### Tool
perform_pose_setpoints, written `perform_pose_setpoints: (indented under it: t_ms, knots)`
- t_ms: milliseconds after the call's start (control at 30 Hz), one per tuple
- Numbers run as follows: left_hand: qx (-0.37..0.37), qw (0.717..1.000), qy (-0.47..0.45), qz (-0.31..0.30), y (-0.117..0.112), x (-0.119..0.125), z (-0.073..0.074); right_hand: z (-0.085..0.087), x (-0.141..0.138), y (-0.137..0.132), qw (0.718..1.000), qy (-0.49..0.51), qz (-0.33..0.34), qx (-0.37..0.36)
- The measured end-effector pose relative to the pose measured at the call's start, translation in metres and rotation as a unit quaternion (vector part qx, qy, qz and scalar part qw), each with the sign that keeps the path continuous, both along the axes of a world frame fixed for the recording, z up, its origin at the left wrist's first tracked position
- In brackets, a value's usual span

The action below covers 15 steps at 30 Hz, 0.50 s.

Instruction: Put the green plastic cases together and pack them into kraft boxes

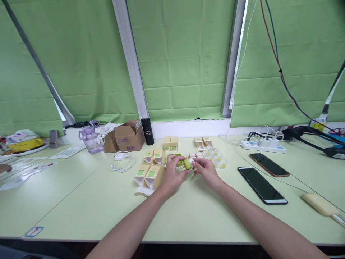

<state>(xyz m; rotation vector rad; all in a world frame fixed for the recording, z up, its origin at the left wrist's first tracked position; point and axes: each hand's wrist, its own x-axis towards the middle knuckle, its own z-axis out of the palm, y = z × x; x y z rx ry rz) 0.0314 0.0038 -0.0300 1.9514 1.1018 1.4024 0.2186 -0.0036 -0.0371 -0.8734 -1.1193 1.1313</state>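
My left hand [172, 175] pinches a small olive-green case [187, 164] with what looks like a metal ring at its side. In the fingertips of my right hand [207, 172] is a small white piece [191, 161], touching the case's right end. Just behind my hands lie more green pieces [178, 155], partly covered by my left fingers, and pale pink-white pieces [196, 155]. Clear round plastic packs with yellow dots [215, 157] sit right of them. Open cardboard boxes with green labels [151, 175] stand beside my left hand.
Further small boxes [170, 143] stand at the back. Left are a brown carton [129, 136], a black bottle [147, 131], a purple jug [91, 139] and a white cable [124, 161]. Two phones [262, 185] and a power strip [263, 146] lie right. Another person's hand [4, 168] shows far left.
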Motion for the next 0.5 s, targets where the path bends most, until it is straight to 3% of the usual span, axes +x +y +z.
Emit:
perform_pose_setpoints:
  t_ms: [500]
  knots:
    - [0.012, 0.999, 0.043, -0.002, -0.0015, -0.0006, 0.0013, 0.0009, -0.0017, -0.0047, 0.995, 0.067, 0.073, -0.02]
